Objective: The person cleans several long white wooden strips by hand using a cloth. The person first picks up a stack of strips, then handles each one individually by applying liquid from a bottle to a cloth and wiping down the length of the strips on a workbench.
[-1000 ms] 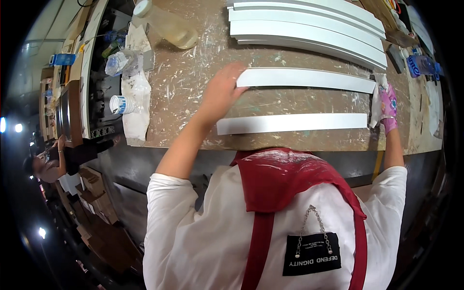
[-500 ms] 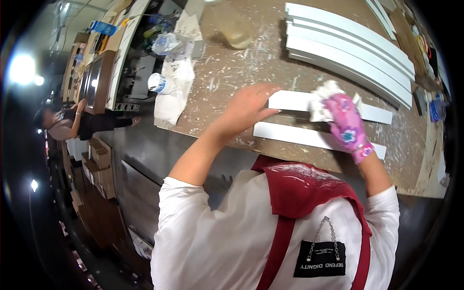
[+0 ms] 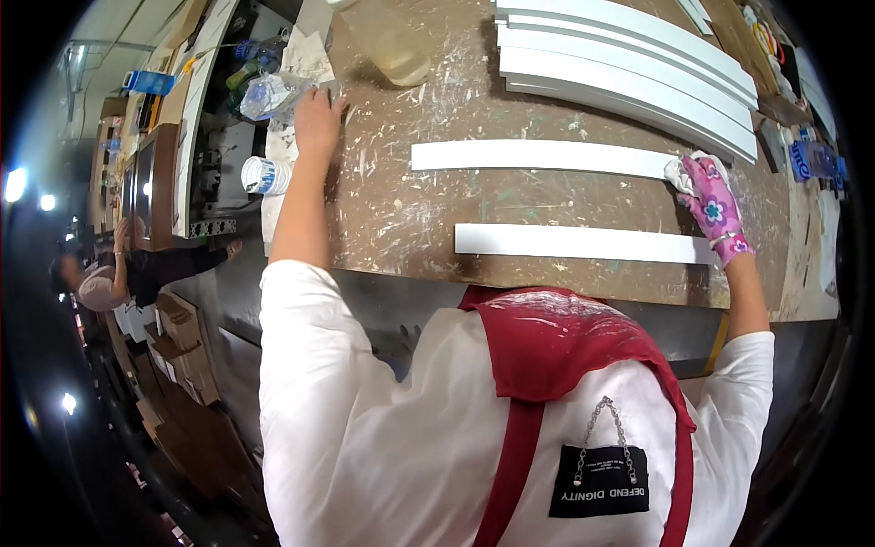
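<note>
Head view, left to right: another person (image 3: 114, 273) bends over at the far left edge, beside stacked cardboard boxes (image 3: 182, 351). A paper cup (image 3: 264, 175) lies on its side at the left end of the desk (image 3: 401, 219), with crumpled plastic bags (image 3: 264, 91) just beyond it. The left hand (image 3: 317, 117) lies flat and open on the paint-flecked desk top, fingers spread, holding nothing, next to the bags. A clear, yellowish container (image 3: 387, 41) stands past it. Two white strips lie apart in the middle of the desk: the near strip (image 3: 583, 243) close to the desk's front edge and the far strip (image 3: 542, 156) above it. A stack of white strips (image 3: 629, 68) lies farther back. The right hand (image 3: 713, 205), in a pink flowered glove, is closed around a white rag (image 3: 682, 173) and presses it on the right end of the far strip. Blue packets (image 3: 816, 162) sit at the desk's right end.
</note>
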`<state>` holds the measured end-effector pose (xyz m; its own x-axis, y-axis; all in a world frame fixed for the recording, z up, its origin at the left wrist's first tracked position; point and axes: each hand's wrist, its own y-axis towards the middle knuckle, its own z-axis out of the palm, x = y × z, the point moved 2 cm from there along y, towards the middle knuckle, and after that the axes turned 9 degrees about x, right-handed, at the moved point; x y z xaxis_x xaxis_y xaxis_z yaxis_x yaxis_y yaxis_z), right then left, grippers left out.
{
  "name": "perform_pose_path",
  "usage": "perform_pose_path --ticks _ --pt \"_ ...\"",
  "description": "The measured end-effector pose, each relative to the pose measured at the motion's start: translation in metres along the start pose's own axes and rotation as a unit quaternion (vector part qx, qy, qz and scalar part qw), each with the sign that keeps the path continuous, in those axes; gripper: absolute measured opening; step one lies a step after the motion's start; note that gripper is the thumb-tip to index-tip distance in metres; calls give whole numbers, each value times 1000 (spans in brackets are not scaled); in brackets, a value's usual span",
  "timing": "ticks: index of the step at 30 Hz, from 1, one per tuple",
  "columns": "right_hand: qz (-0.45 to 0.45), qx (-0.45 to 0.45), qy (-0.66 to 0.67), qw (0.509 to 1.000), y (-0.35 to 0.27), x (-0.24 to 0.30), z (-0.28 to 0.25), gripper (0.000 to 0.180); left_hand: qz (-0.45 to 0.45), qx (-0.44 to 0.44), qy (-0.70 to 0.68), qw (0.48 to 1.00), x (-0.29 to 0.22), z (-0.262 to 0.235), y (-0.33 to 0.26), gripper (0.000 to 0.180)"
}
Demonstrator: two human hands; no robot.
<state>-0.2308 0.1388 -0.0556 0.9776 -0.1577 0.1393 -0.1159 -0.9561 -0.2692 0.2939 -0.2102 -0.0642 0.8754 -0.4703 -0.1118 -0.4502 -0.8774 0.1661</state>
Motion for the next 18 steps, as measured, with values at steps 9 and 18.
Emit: perform_pose_path --ticks 9,18 --pt "12 -29 39 999 24 8 10 67 -87 67 -27 994 30 5 6 35" --pt "35 47 -47 997 25 30 -7 49 108 35 -203 973 -172 -37 -97 41"
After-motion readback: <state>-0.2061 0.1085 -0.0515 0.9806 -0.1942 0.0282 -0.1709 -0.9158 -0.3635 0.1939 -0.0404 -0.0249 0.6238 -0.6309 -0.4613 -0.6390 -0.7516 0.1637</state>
